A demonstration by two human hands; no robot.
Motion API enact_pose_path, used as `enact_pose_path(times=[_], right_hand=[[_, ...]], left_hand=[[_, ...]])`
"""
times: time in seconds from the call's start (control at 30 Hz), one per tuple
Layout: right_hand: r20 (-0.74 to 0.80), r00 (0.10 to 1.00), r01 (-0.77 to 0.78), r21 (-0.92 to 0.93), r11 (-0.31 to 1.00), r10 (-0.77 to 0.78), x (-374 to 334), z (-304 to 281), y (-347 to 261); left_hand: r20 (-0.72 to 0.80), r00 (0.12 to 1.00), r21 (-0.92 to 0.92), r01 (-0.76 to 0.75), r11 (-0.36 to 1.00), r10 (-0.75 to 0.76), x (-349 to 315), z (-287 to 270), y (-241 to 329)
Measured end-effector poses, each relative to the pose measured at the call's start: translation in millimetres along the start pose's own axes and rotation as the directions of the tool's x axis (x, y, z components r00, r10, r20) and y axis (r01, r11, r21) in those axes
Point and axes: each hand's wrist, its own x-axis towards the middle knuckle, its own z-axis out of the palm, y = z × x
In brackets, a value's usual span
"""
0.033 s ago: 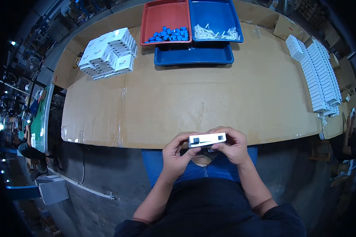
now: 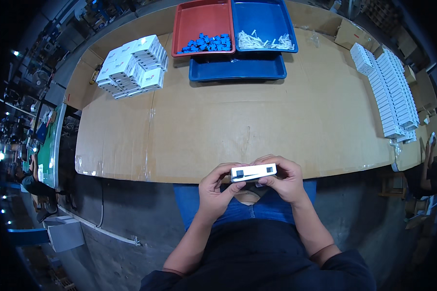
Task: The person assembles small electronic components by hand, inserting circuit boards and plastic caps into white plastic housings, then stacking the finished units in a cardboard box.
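Both of my hands hold one small white box (image 2: 253, 172) just in front of the near edge of the cardboard-covered table (image 2: 257, 121), above my lap. My left hand (image 2: 217, 191) grips its left end, thumb near a dark mark on that end. My right hand (image 2: 284, 178) wraps the right end from behind and below. The box lies level, long side toward me.
At the far edge stand a red tray (image 2: 199, 19) with small blue parts (image 2: 206, 43), a blue tray (image 2: 264, 19) with white parts (image 2: 264, 41), and another blue tray (image 2: 238, 70). White boxes are piled at far left (image 2: 131, 65) and rowed at right (image 2: 391, 92).
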Motion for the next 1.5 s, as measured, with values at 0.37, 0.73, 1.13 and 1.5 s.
enact_pose_path(times=[0.37, 0.73, 1.13, 1.5], right_hand=[[0.138, 0.99, 0.026, -0.22, 0.975, 0.005, 0, 12, -39], [0.131, 0.984, 0.142, -0.189, 0.972, -0.118, -9, 21, -44], [-0.057, 0.998, -0.013, 0.072, 0.997, 0.018, -7, 27, -38], [-0.04, 0.941, -0.323, 0.196, 0.926, 0.336, -1, 17, -17]], left_hand=[[0.03, 0.998, 0.407, -0.067, 0.911, 0.06, -8, 14, 48], [0.116, 0.977, 0.485, -0.215, 0.848, 0.181, -20, 14, 55], [-0.083, 0.995, -0.004, 0.051, 0.999, -0.051, -19, 13, 31], [-0.093, 0.947, -0.113, 0.296, 0.948, -0.307, -13, 4, 20]])
